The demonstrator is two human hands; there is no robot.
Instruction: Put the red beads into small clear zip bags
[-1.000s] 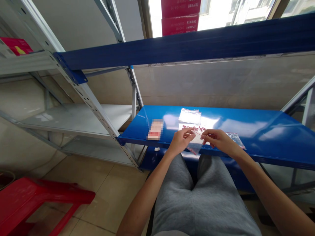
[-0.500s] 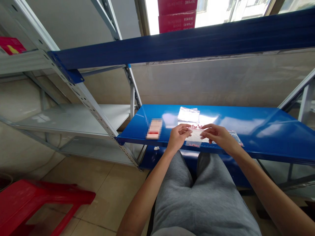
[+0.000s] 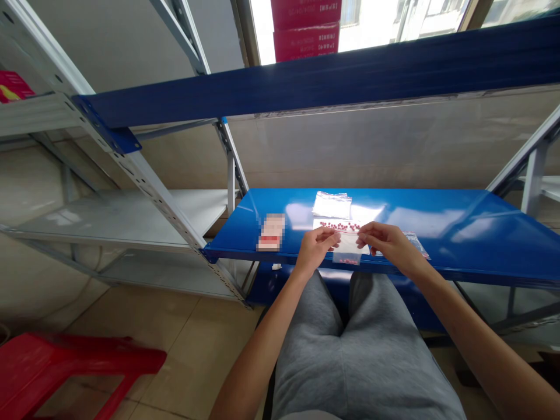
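A small clear zip bag [image 3: 347, 244] hangs upright at the front edge of the blue shelf [image 3: 459, 233], with small red pieces in its bottom. My left hand [image 3: 315, 248] pinches its upper left corner between thumb and fingers. At the opposite upper corner, my right hand [image 3: 387, 242] pinches it the same way. Behind the bag, several loose red bead-like pieces [image 3: 336, 226] lie on a white sheet [image 3: 317, 223], partly hidden by the hands. A stack of flat zip bags [image 3: 331, 205] rests farther back. Beside my right hand lies another clear bag [image 3: 417, 244] with a red edge.
A blurred-out pale packet [image 3: 271, 232] lies on the shelf's left part. The blue crossbeam [image 3: 306, 87] runs overhead, and a grey metal post [image 3: 161, 192] stands to the left. A red stool [image 3: 79, 356] is on the floor at lower left.
The bag and hands have come slightly down and nearer, so more of the red pieces behind show. Both hands keep their pinch. The view has shifted a little.
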